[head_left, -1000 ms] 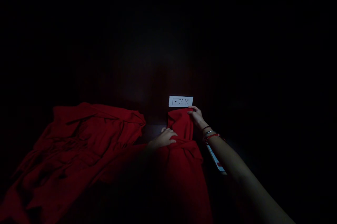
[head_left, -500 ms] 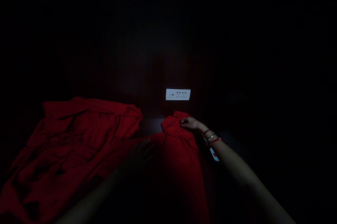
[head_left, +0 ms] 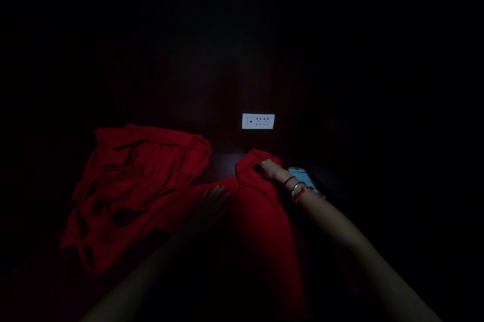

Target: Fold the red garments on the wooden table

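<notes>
Red cloth lies spread over a dark surface, flat at the centre and bunched in loose folds on the left. My left hand rests in shadow on the cloth near the middle, its fingers spread. My right hand, with bracelets at the wrist, is at the cloth's upper right end. Its fingers are curled down onto the fabric there; whether they pinch a fold is hard to see.
A lit phone lies just right of my right wrist, partly behind it. A white socket panel is on the dark wall behind the cloth. The surroundings are very dark.
The view has shifted, and the phone shows more beside my wrist. The fingers of my right hand are more curled into the cloth. My left hand stays spread on it.
</notes>
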`<action>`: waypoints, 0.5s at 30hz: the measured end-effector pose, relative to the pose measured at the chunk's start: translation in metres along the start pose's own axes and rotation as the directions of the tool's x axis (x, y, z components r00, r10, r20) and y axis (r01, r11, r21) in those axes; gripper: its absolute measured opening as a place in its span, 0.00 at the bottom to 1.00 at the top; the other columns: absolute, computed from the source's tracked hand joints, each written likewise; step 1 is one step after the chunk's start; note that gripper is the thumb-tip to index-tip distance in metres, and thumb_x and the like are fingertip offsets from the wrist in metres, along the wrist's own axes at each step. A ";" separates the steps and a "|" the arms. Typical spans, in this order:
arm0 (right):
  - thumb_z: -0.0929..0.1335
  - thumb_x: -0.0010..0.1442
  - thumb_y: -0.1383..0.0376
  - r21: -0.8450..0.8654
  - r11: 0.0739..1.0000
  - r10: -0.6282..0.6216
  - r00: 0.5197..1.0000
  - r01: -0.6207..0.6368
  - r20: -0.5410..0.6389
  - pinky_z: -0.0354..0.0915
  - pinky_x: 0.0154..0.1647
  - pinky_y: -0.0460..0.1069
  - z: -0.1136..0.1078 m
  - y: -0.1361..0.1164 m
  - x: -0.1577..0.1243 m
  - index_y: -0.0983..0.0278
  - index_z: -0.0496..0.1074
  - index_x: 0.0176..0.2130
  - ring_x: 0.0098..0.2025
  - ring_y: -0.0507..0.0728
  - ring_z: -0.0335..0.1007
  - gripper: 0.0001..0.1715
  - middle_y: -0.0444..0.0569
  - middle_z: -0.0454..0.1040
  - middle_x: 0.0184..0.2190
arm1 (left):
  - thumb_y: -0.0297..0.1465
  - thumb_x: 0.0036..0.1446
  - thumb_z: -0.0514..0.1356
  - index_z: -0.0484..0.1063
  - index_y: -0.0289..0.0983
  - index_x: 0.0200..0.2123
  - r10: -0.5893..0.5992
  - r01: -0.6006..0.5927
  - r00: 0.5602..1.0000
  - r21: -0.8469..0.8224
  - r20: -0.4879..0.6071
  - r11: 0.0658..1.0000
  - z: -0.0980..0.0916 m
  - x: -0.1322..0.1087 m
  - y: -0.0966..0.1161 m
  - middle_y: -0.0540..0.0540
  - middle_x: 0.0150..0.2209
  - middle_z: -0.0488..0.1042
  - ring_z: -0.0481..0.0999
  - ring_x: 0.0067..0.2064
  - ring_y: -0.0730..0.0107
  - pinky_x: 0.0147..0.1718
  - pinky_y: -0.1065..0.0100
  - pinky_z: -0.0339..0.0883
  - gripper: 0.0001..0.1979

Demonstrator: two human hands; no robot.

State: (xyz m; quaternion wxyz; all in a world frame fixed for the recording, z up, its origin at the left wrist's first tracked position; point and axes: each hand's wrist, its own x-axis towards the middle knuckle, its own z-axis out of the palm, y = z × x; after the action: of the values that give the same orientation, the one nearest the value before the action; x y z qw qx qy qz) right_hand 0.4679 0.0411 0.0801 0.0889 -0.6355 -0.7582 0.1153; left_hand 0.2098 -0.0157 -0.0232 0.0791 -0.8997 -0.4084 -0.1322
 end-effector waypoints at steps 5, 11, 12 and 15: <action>0.62 0.52 0.75 -0.104 0.994 0.050 0.996 -0.043 0.068 0.54 0.30 0.42 0.010 0.002 0.012 0.74 0.72 0.37 0.34 0.51 0.65 0.13 0.55 0.73 0.35 | 0.39 0.59 0.42 0.54 0.42 0.57 0.003 -0.001 0.998 -0.024 0.066 1.000 -0.003 0.003 0.006 0.43 0.59 0.54 0.52 0.59 0.59 0.53 0.51 0.49 0.23; 0.61 0.54 0.71 -0.133 0.971 0.191 0.979 -0.199 -0.073 0.55 0.33 0.44 -0.032 0.021 0.044 0.75 0.70 0.42 0.39 0.55 0.65 0.17 0.61 0.70 0.41 | 0.37 0.59 0.42 0.51 0.46 0.58 0.063 -0.062 0.994 -0.011 0.090 0.998 0.009 -0.018 -0.006 0.47 0.60 0.51 0.50 0.60 0.57 0.53 0.50 0.46 0.23; 0.61 0.55 0.70 -0.123 0.966 0.215 0.972 -0.226 -0.095 0.55 0.33 0.44 -0.036 0.023 0.048 0.76 0.70 0.42 0.40 0.55 0.65 0.17 0.63 0.70 0.42 | 0.37 0.59 0.42 0.51 0.47 0.58 0.054 -0.053 0.995 -0.016 0.079 0.998 0.012 -0.024 -0.007 0.47 0.60 0.51 0.50 0.60 0.57 0.54 0.50 0.45 0.23; 0.62 0.54 0.71 -0.076 0.968 0.232 0.969 -0.239 -0.087 0.55 0.34 0.43 -0.034 0.025 0.053 0.74 0.72 0.39 0.40 0.54 0.64 0.14 0.60 0.71 0.39 | 0.36 0.59 0.41 0.51 0.48 0.57 0.013 -0.012 0.999 -0.041 0.030 0.999 0.015 -0.039 -0.010 0.49 0.59 0.55 0.51 0.60 0.59 0.54 0.52 0.45 0.22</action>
State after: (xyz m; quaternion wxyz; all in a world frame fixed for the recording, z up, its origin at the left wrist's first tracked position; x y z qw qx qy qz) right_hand 0.4918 0.0998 0.1048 0.0766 -0.7282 -0.6777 0.0679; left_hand 0.1805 -0.0332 -0.0492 0.0552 -0.9055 -0.4013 -0.1264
